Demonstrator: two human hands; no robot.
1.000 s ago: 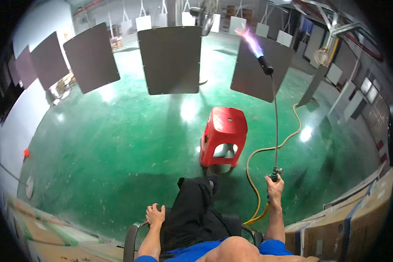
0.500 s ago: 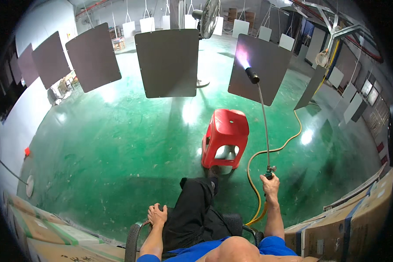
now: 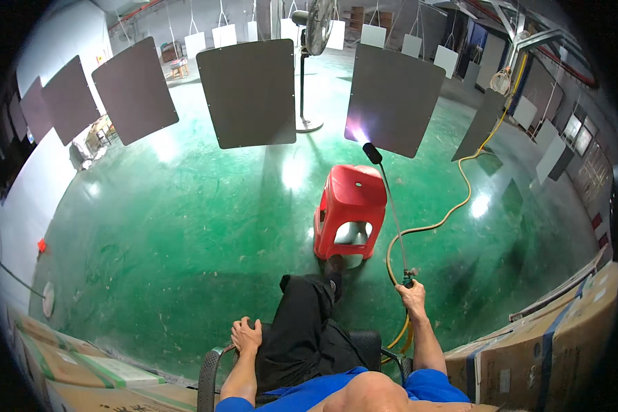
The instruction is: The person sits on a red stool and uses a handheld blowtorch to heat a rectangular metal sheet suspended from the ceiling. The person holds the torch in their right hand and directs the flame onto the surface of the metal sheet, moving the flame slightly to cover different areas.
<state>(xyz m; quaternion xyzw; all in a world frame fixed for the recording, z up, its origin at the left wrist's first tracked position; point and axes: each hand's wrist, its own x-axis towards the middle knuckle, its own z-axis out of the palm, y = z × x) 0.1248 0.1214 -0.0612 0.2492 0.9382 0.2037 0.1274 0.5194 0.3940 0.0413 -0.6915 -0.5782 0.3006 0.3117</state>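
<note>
My right hand point(image 3: 413, 300) is closed around the green handle of a gas torch point(image 3: 393, 210), whose long thin metal tube reaches forward. From its black nozzle a purple-white flame point(image 3: 357, 132) plays at the lower left part of a hanging dark grey panel point(image 3: 395, 96). A yellow hose point(image 3: 429, 226) loops from near the handle across the floor. My left hand point(image 3: 246, 335) lies beside my thigh with its fingers curled over the front of the chair armrest point(image 3: 209, 374); its palm side is hidden.
A red plastic stool point(image 3: 353, 189) stands ahead, near my foot. More dark panels point(image 3: 250, 95) hang in a curved row, with white panels farther back. A pedestal fan point(image 3: 318, 27) stands behind them. Cardboard boxes point(image 3: 515, 367) flank me on both sides.
The torch's nozzle has moved down and left, taking the flame from the upper left of the panel to its lower left edge. My right hand shifted slightly left; the view turned slightly.
</note>
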